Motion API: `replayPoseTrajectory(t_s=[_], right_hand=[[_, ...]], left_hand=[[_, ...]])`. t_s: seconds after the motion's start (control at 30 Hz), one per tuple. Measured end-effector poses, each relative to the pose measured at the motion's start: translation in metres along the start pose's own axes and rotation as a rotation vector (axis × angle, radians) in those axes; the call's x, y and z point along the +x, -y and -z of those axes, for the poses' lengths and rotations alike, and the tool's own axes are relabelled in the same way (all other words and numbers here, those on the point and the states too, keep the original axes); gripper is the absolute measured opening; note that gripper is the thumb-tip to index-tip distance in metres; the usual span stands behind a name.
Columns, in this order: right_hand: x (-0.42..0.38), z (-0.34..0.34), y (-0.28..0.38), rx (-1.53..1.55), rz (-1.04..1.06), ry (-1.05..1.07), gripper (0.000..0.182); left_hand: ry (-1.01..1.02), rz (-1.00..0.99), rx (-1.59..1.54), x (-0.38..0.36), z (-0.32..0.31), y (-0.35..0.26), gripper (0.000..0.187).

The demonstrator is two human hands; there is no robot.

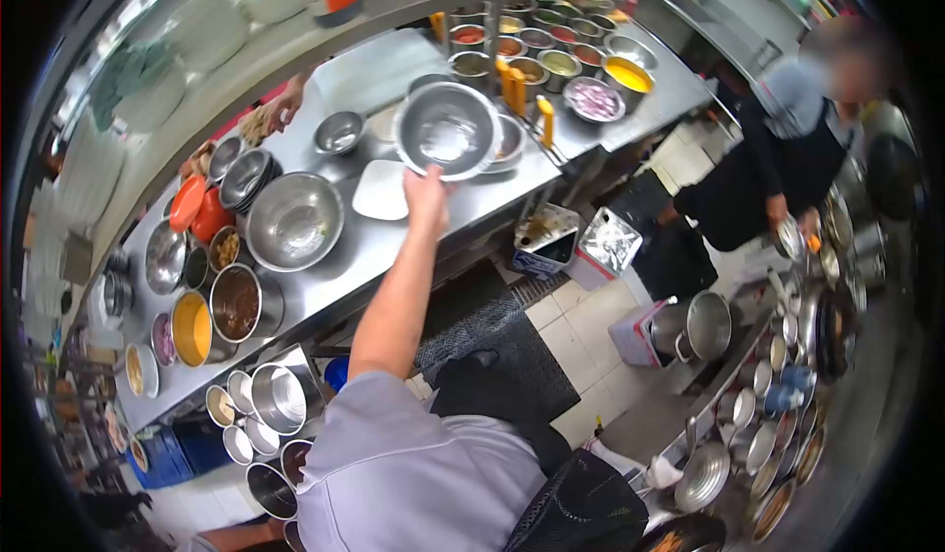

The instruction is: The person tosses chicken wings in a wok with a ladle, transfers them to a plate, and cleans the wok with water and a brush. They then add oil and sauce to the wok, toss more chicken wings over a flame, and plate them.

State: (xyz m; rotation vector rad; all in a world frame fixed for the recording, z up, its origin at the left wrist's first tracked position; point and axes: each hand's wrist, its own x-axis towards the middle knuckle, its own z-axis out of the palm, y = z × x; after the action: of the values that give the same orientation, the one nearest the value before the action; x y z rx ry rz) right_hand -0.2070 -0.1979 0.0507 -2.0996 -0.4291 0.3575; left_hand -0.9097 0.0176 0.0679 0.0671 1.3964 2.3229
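My left hand (426, 201) reaches across the steel counter and is closed on the near rim of a metal mixing bowl (448, 124). The bowl's shiny inside faces me, and no food shows in it. Just below and left of it lies a white square plate (382, 190). A small metal bowl (340, 133) stands to the left, and a large steel bowl (295, 219) sits nearer the counter's edge. Behind the held bowl, another metal container (508, 143) is partly hidden. My right hand is outside the frame.
Pots of sauce (237, 301) and stacked bowls (246, 180) crowd the counter's left. Ingredient tins (561, 63) fill the back right. Someone's hand (285, 107) appears beyond the counter. A co-worker (787, 139) stands right, beside pan-covered stoves (758, 444). Square tins (608, 244) stand on the floor.
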Motion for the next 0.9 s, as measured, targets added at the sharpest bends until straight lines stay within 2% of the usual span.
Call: replayPoseTrajectory(t_s=[0.03,0.1,0.17,0.2,0.27,0.37,0.43,0.5,0.6,0.63,0.7,0.73,0.9], right_hand=[[-0.003,-0.012,0.006,0.003,0.008,0.02,0.047],[-0.01,-0.033,0.018,-0.006,0.021,0.05,0.046],[-0.017,-0.049,0.028,-0.015,0.022,0.072,0.044],[-0.02,-0.057,0.032,-0.015,0.021,0.082,0.044],[-0.025,-0.068,0.038,-0.011,0.019,0.094,0.042],[-0.031,-0.088,0.046,-0.013,0.016,0.129,0.04],[-0.034,-0.098,0.049,-0.017,0.018,0.149,0.038],[-0.035,-0.105,0.053,-0.022,0.023,0.17,0.037],[-0.034,-0.115,0.056,-0.03,0.028,0.197,0.035],[-0.036,-0.116,0.057,-0.031,0.03,0.199,0.035],[-0.035,-0.12,0.059,-0.029,0.032,0.21,0.034],[-0.036,-0.121,0.059,-0.032,0.036,0.214,0.033],[-0.033,-0.125,0.059,-0.015,0.027,0.221,0.031]], left_hand=[[-0.118,-0.037,-0.016,0.031,0.023,-0.015,0.04],[-0.15,-0.163,-0.046,0.084,0.068,-0.034,0.031],[-0.328,-0.144,-0.088,0.131,0.107,-0.039,0.034],[-0.45,-0.183,-0.194,0.127,0.106,-0.056,0.036],[-0.311,-0.385,-0.305,0.117,0.128,-0.084,0.037],[-0.544,-0.515,-0.504,0.115,0.171,-0.134,0.037],[-0.542,-0.702,-0.531,0.116,0.206,-0.162,0.034],[-0.662,-0.706,-0.475,0.11,0.236,-0.183,0.034],[-0.687,-0.689,-0.438,0.115,0.271,-0.193,0.037],[-0.694,-0.693,-0.437,0.117,0.275,-0.193,0.037],[-0.693,-0.572,-0.276,0.127,0.279,-0.195,0.039],[-0.739,-0.516,-0.306,0.13,0.276,-0.2,0.04],[-0.855,-0.486,-0.328,0.151,0.296,-0.195,0.036]])
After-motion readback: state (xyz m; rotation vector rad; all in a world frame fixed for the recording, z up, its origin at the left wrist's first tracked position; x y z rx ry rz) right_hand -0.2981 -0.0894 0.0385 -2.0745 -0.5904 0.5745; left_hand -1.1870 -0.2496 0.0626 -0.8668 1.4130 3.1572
